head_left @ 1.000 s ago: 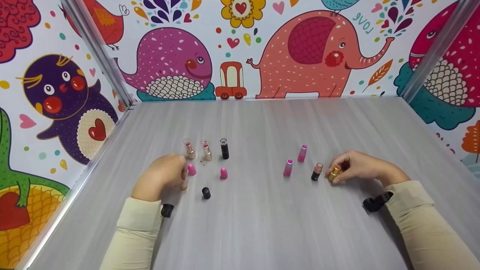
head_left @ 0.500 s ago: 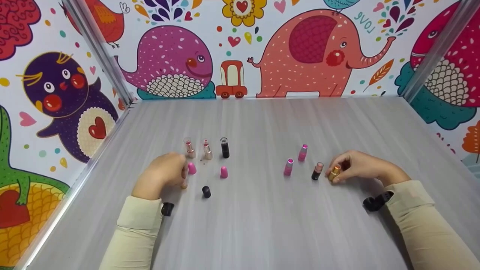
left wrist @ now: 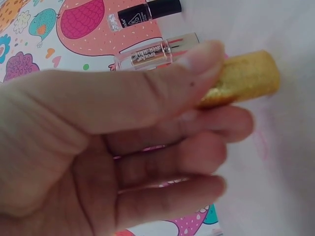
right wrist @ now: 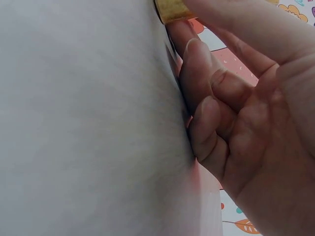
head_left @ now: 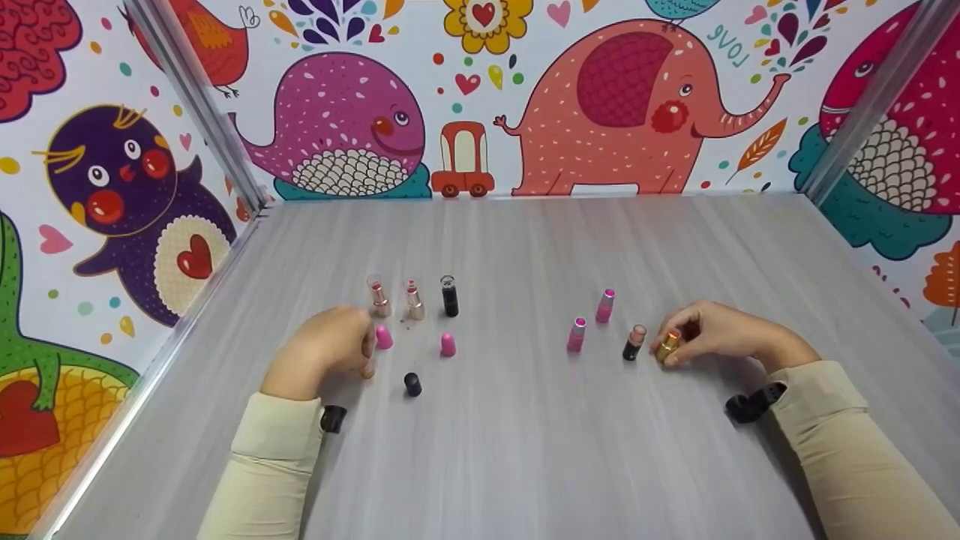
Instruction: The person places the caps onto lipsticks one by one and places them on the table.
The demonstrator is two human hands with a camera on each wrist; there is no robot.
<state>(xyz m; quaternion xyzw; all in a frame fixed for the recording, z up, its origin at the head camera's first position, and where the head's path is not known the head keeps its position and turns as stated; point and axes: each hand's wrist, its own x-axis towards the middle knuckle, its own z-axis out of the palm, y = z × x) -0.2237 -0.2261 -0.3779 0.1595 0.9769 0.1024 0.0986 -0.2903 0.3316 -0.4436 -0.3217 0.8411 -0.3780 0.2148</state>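
Note:
My left hand (head_left: 326, 346), at the left of the table, pinches a gold lipstick cap (left wrist: 251, 76) between thumb and fingers, low over the tabletop. Just beyond its fingers stands a pink cap (head_left: 384, 337). A second pink cap (head_left: 448, 344) and a black cap (head_left: 412, 385) are to its right. On the other side, my right hand (head_left: 716, 335) grips a gold lipstick (head_left: 667, 349) that stands upright with its orange-red top showing. Beside it is an uncapped black lipstick (head_left: 634, 343) with a pinkish upper part. Two pink lipstick tubes (head_left: 576, 336) stand farther left.
Behind the left hand stand two clear-topped lipsticks (head_left: 415, 301) and a black tube (head_left: 450, 297) with a clear top, in a row. Printed panels (head_left: 465, 97) wall the table (head_left: 510, 435) at the back and sides. Black devices (head_left: 754, 405) are on both wrists.

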